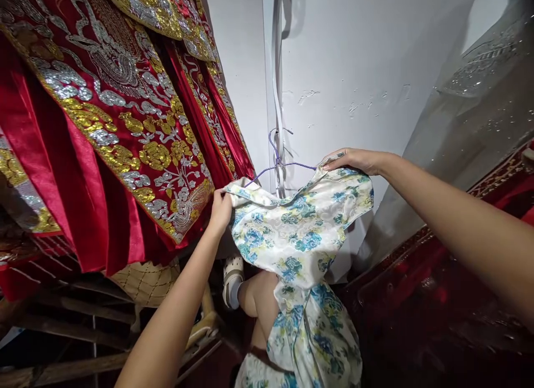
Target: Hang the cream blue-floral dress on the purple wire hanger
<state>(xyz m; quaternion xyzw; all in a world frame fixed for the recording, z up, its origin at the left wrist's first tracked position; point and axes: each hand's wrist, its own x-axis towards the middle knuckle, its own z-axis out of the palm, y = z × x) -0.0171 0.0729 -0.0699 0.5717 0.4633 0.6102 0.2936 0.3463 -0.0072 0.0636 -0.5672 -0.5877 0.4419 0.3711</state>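
A white dress with blue and yellow flowers [292,226] hangs spread in front of me, its lower part draped over my legs. A thin purple hanger [278,164] sits inside its neckline, the hook pointing up. My left hand [221,207] pinches the shoulder edge on the left. On the opposite shoulder, my right hand [352,158] grips the collar edge, thumb inside and fingers behind the cloth. Both hands hold the neckline stretched apart. The ends of the hanger are hidden by the fabric.
Red garments with gold and silver embroidery [154,154] hang close on the left. Below them stands a wooden rack or chair frame [79,304]. A white wall [354,70] with a cable [276,70] lies ahead. Clear plastic sheeting [471,109] covers things at the right.
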